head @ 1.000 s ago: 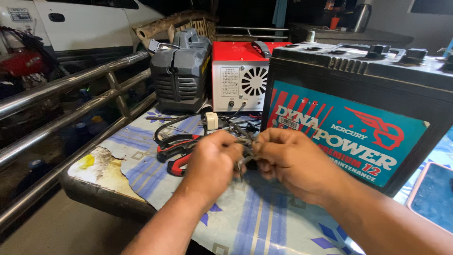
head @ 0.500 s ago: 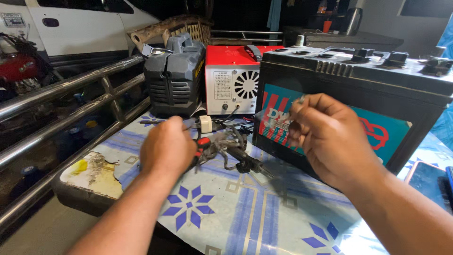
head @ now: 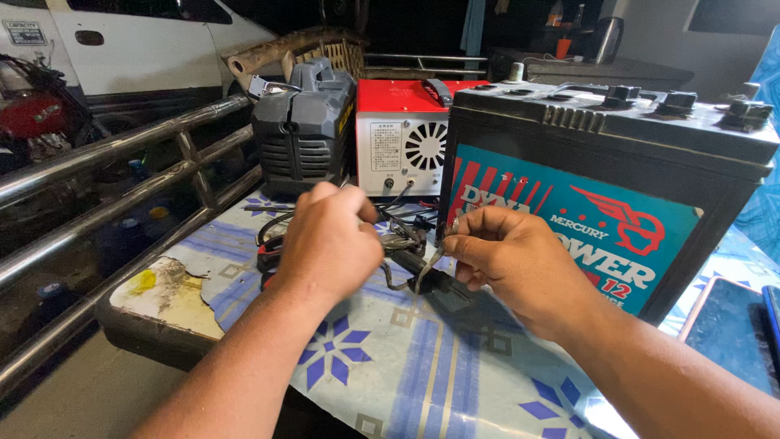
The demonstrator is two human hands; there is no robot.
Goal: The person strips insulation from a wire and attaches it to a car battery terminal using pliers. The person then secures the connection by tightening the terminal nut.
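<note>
Wire (head: 424,272) pinched in right hand (head: 512,264), just above desk (head: 422,366), beside battery (head: 617,187). Left hand (head: 329,244) fisted over clamps (head: 268,256); grip content unclear. Desk cover blue-patterned, torn at corner. Charger (head: 402,138) behind; steel rails (head: 97,162) left.

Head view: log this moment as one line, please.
left hand: closed over wire tangle | right hand: pinching thin wire | car battery: upright behind right hand | red charger: behind
</note>
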